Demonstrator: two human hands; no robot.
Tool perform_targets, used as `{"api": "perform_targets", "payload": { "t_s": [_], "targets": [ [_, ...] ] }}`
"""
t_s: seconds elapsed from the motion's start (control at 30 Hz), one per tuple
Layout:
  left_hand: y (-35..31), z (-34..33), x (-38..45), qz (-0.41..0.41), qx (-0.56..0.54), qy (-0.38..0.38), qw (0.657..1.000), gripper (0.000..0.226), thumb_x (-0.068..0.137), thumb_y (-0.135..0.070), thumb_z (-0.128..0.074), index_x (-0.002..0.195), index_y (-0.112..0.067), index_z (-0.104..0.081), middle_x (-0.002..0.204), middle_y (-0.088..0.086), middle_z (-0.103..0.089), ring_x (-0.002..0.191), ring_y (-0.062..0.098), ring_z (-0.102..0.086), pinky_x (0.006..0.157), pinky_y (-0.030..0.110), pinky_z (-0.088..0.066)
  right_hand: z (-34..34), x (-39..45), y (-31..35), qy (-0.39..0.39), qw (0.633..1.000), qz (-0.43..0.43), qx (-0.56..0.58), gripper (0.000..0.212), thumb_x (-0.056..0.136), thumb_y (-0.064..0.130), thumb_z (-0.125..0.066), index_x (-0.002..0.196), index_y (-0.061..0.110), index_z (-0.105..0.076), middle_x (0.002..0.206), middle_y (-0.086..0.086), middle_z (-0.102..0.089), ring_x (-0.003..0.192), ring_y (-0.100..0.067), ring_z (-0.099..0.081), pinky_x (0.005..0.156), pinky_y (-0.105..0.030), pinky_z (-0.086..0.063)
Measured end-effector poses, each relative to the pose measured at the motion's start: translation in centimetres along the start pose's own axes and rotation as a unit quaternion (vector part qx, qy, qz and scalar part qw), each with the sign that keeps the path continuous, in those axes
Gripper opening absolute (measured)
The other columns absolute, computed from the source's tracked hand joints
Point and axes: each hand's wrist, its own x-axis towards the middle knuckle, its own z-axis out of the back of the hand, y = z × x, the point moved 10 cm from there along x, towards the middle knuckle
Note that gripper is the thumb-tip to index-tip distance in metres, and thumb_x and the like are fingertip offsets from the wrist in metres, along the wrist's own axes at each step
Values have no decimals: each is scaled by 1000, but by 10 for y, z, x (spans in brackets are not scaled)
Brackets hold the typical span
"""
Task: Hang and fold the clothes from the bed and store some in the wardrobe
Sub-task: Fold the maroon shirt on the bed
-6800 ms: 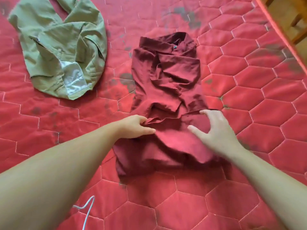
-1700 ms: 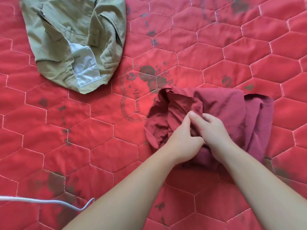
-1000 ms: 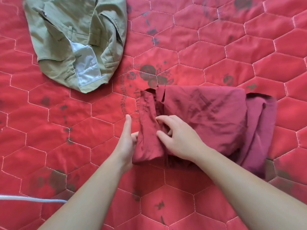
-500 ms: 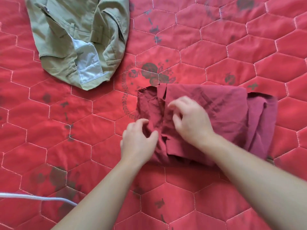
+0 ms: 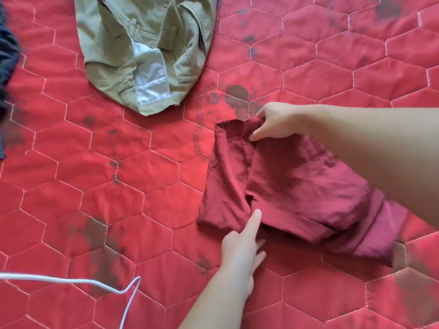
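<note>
Not much to report on the person here tbh; only two arms and hands show, coming in from the bottom and the right edge of the shot; both forearms are bare all the way to the frame edge, so no sleeve shows; left hand has nothing on it, no ring, no watch, no band at the wrist; right hand same deal, plain and bare; nails look short and unpainted where you can see them.
</note>
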Motion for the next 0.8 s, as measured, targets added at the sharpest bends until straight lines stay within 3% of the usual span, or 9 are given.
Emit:
{"api": "perform_targets", "payload": {
  "t_s": [0.13,0.2,0.27,0.3,0.37,0.47,0.53,0.7,0.8],
  "targets": [
    [-11,-25,5,-1,-234,-22,972,69,66,-20,-90,123,-7,-54,108,6,-67,81,17,-67,77,33,-56,7,-2,-10,18,998,-26,49,36,80,52,-69,68,21,-56,70,6,-52,63,-15,-51,51,-26,-33],
    [-20,-36,9,3,-249,-14,969,50,66,-9,-88,110,-5,-64,95,9,-74,75,21,-72,66,32,-57,9,-2,-16,40,994,-36,93,33,80,56,-68,76,24,-60,78,7,-54,69,-13,-52,56,-27,-37],
    [-33,-40,12,-12,-230,-3,973,40,67,-4,-85,103,-4,-68,91,11,-75,78,23,-72,70,35,-58,10,-7,-18,64,987,-35,141,26,81,42,-73,103,32,-63,96,7,-58,80,-12,-59,65,-27,-46],
    [-41,-40,14,-27,-223,5,974,39,68,-2,-83,104,-3,-68,94,12,-74,83,25,-72,75,37,-58,11,-8,-20,72,986,-30,149,42,81,32,-74,120,35,-58,108,5,-58,90,-14,-61,73,-30,-52],
    [-56,-41,17,-53,-218,40,974,39,72,-1,-79,109,-2,-68,103,15,-73,95,28,-70,88,44,-56,24,-9,-22,46,992,-8,118,59,81,20,-73,130,41,-49,120,1,-53,102,-20,-59,84,-36,-54],
    [-83,-36,18,-87,-224,96,966,45,74,-4,-74,118,1,-65,114,18,-69,106,32,-67,98,49,-50,50,-14,-25,-18,992,29,123,56,83,17,-70,127,42,-46,93,1,-52,75,-17,-52,60,-29,-44],
    [-104,-25,23,-107,-231,95,962,48,78,-8,-74,123,0,-62,116,19,-68,107,33,-66,99,51,-48,61,-17,-31,-39,987,41,149,47,84,16,-69,118,40,-46,83,-2,-55,65,-16,-48,53,-27,-36],
    [-150,7,19,-202,-183,-55,961,57,78,-17,-80,129,-12,-57,116,8,-68,100,23,-68,93,45,-54,65,-21,-44,-39,975,54,213,39,87,9,-65,109,35,-47,90,-5,-64,69,-15,-51,59,-29,-40],
    [-174,24,-5,-335,-62,-185,922,84,75,-22,-82,145,-27,-36,137,-5,-52,114,10,-57,103,30,-44,59,-24,-43,-15,965,69,252,48,88,4,-63,120,36,-47,89,-7,-61,66,-14,-50,56,-29,-39]
  ]
}}
